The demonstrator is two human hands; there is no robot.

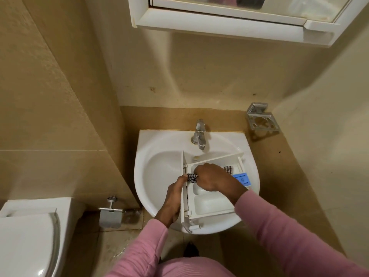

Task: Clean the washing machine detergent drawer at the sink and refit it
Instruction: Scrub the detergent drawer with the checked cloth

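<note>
The white detergent drawer (211,202) lies across the white sink (157,172), its front panel to the left and a blue insert (242,179) at its right end. My left hand (175,193) grips the drawer's front panel from the left. My right hand (211,177) is inside the drawer and holds a black-and-white checked cloth (192,177) against its left end. More of the cloth shows behind that hand near the blue insert. Both sleeves are pink.
A chrome tap (199,134) stands at the back of the sink, with no water seen running. A metal holder (261,119) hangs on the wall at right. A toilet (30,236) and paper holder (110,215) are at left, a mirror cabinet (229,21) overhead.
</note>
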